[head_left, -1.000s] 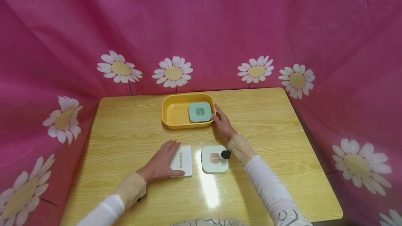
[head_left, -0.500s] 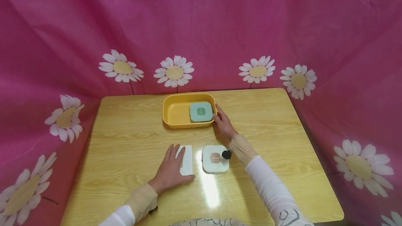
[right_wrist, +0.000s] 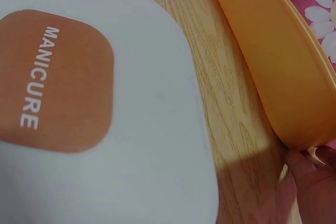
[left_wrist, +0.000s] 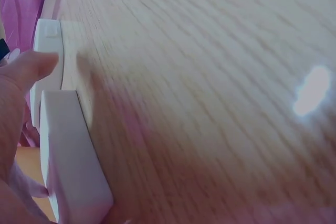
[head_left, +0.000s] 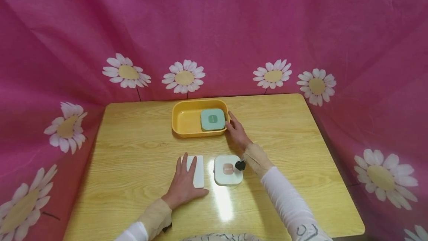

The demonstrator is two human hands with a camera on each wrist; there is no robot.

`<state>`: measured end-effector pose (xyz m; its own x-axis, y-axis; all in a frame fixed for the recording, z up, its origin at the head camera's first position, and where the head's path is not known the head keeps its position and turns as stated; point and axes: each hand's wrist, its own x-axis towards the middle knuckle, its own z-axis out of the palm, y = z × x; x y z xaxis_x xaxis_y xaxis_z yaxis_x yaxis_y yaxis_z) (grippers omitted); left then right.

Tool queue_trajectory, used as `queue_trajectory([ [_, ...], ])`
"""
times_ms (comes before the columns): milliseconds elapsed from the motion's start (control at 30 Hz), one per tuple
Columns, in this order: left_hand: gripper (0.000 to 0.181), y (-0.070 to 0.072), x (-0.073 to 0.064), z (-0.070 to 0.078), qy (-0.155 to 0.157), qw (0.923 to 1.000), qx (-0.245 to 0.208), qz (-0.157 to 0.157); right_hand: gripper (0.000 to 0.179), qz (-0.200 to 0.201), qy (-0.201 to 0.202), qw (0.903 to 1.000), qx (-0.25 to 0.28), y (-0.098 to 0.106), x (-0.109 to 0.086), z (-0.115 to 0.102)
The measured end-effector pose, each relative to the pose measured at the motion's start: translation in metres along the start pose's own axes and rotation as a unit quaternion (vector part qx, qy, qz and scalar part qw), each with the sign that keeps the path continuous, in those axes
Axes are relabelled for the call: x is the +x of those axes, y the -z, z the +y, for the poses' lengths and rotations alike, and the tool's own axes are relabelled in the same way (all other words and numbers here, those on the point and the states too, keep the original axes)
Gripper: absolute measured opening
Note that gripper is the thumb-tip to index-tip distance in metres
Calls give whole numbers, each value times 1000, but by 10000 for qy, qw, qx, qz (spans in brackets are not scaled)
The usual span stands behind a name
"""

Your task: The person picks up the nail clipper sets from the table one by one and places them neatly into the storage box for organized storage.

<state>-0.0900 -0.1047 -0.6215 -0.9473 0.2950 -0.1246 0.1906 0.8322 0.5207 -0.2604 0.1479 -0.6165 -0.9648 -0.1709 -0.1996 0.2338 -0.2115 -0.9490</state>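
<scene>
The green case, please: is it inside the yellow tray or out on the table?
Inside. The green case lies flat in the right half of the yellow tray, within its rim.

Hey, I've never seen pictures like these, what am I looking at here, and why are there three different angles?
These are a person's two bare hands, filmed by three cameras at once. The wide picture comes from a camera on the head, looking down at a wooden table. The two close-ups come from cameras strapped to each wrist. The left hand lies flat on a white manicure case, fingers straight; the left wrist view shows that case's edge up close. The right hand touches the side of a yellow tray that holds a green case. Between the arms sits a white case with a brown label, which fills the right wrist view and reads MANICURE.
</scene>
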Motion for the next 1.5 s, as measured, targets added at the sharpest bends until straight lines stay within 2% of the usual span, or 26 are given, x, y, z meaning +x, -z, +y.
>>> queue_trajectory([
  [133,130,0,-1,-3,-38,10000,-28,-16,63,-18,-1,9995,322,0,0,2],
  [267,130,-1,0,-8,-137,9999,-42,-56,63,-72,-10,9994,351,1,0,4],
  [500,124,7,9,-16,-569,9983,101,-49,62,-64,125,9965,-819,6,0,2],
  [633,121,13,12,-18,-722,9972,171,-121,62,-100,68,9949,-1002,6,-1,0],
  [833,121,17,15,-20,-791,9967,137,-135,62,-74,135,9971,-742,4,0,0],
  [1100,123,17,20,-26,-892,9956,206,-218,63,-78,215,9995,208,1,2,3],
  [1300,125,21,23,-27,-1171,9926,274,-184,63,-89,177,9997,159,1,2,3],
  [1500,124,20,24,-28,-1309,9908,328,-120,62,-50,49,9999,-115,1,1,1],
])
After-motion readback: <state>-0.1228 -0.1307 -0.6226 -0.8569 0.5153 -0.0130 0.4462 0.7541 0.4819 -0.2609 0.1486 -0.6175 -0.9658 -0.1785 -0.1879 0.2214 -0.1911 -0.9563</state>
